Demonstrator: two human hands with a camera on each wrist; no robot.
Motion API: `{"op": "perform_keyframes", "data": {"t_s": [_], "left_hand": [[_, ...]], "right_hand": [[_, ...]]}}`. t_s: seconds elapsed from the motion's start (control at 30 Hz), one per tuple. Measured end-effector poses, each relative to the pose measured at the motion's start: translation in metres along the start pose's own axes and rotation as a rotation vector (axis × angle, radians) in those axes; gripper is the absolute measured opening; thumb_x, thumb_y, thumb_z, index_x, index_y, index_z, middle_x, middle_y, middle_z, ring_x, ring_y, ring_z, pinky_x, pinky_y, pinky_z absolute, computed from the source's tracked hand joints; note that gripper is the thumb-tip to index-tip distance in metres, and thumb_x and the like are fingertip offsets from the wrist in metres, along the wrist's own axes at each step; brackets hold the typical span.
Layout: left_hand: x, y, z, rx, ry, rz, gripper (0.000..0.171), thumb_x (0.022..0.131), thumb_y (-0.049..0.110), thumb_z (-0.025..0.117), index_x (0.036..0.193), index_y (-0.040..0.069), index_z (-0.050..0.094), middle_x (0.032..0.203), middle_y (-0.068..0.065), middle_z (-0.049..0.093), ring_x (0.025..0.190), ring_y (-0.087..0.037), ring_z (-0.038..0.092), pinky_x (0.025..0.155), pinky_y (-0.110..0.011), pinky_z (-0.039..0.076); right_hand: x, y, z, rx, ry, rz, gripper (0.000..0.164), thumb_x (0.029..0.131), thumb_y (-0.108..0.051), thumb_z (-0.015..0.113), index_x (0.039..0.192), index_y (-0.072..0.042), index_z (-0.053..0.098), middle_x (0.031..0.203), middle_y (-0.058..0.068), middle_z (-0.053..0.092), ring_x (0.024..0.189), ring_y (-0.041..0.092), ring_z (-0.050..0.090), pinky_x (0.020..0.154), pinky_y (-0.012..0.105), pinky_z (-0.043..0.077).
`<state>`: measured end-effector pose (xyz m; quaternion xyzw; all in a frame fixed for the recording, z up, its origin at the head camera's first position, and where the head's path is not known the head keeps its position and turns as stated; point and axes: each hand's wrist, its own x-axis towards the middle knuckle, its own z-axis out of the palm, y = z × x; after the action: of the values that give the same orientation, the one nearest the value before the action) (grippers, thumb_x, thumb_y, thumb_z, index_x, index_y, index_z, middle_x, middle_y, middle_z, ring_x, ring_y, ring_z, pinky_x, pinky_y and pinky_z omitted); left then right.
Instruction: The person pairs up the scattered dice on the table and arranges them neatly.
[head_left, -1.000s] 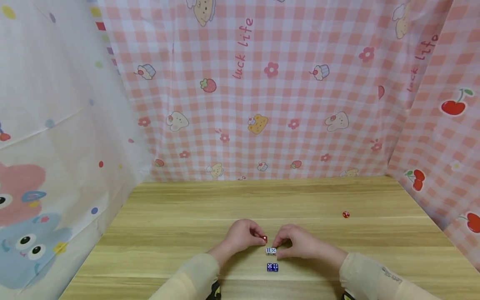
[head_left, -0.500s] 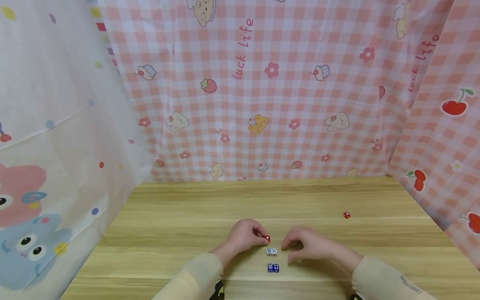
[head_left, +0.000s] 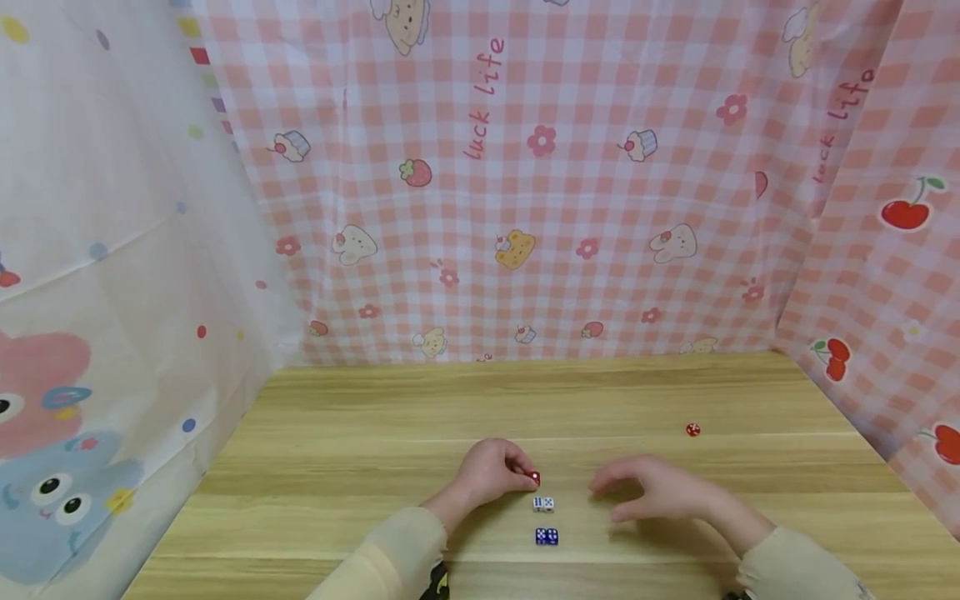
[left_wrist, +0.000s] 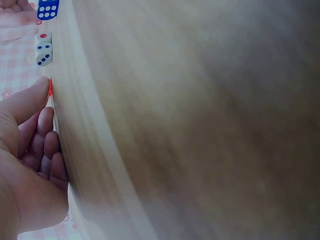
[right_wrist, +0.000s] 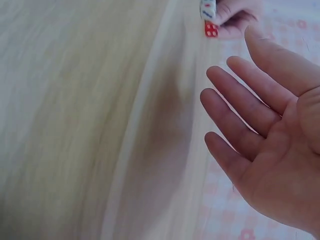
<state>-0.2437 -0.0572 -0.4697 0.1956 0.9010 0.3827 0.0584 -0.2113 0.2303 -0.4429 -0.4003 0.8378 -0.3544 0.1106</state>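
Between thumb and fingertips my left hand [head_left: 491, 467] pinches a red die [head_left: 535, 478] on the wooden table, and the thumb covers most of it in the left wrist view. Just nearer to me stand two white dice [head_left: 543, 504] side by side. A pair of blue dice [head_left: 547, 537] sits in front of those, also side by side. My right hand [head_left: 660, 492] is apart from the dice, to their right, fingers spread and holding nothing. In the right wrist view its palm [right_wrist: 285, 150] shows with relaxed fingers. Farther back on the right lies another red die [head_left: 693, 430].
The wooden table [head_left: 360, 408] carries all the dice. A pink checked cloth [head_left: 480, 208] hangs along its back edge, with more cloth at the right side. A white printed cloth [head_left: 135, 275] closes off the left.
My right hand has drawn away from the white dice toward the right, its fingers opening wider. My left hand has shifted slightly right with the red die, then stayed put.
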Motion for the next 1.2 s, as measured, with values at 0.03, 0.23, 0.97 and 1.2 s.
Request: {"op": "perform_keyframes", "data": {"t_s": [0.03, 0.23, 0.97, 1.2], "left_hand": [[0.0, 0.0, 0.0, -0.002, 0.0, 0.0, 0.014, 0.075, 0.016, 0.087, 0.075, 0.017, 0.073, 0.07, 0.015, 0.062, 0.067, -0.003, 0.052, 0.068, -0.026, 0.043], [0.0, 0.0, 0.001, -0.01, 0.003, 0.001, 0.014, 0.075, 0.016, 0.087, 0.075, 0.017, 0.073, 0.07, 0.014, 0.062, 0.067, -0.003, 0.053, 0.067, -0.026, 0.043], [0.001, -0.002, 0.002, -0.005, 0.004, 0.001, 0.015, 0.075, 0.016, 0.087, 0.074, 0.018, 0.073, 0.071, 0.014, 0.062, 0.068, -0.004, 0.053, 0.068, -0.026, 0.044], [0.0, -0.001, 0.002, -0.008, 0.006, 0.004, 0.015, 0.075, 0.016, 0.087, 0.074, 0.017, 0.073, 0.071, 0.014, 0.062, 0.067, -0.003, 0.053, 0.067, -0.025, 0.044]], "right_hand": [[-0.003, 0.001, -0.002, 0.006, 0.009, 0.009, 0.036, 0.087, -0.023, 0.077, 0.116, -0.002, 0.068, 0.117, 0.007, 0.069, 0.109, 0.015, 0.062, 0.095, 0.037, 0.048], [-0.02, 0.007, -0.014, 0.052, 0.063, 0.071, 0.039, 0.088, -0.024, 0.076, 0.119, -0.002, 0.067, 0.118, 0.009, 0.068, 0.111, 0.013, 0.061, 0.095, 0.036, 0.048], [-0.063, 0.038, -0.057, -0.081, 0.312, 0.268, 0.038, 0.088, -0.022, 0.076, 0.123, -0.009, 0.067, 0.122, 0.003, 0.066, 0.114, 0.007, 0.053, 0.096, 0.039, 0.043], [-0.064, 0.051, -0.059, -0.156, 0.475, 0.196, 0.039, 0.082, -0.013, 0.081, 0.119, -0.006, 0.069, 0.112, 0.007, 0.069, 0.103, 0.009, 0.059, 0.091, 0.027, 0.043]]}}
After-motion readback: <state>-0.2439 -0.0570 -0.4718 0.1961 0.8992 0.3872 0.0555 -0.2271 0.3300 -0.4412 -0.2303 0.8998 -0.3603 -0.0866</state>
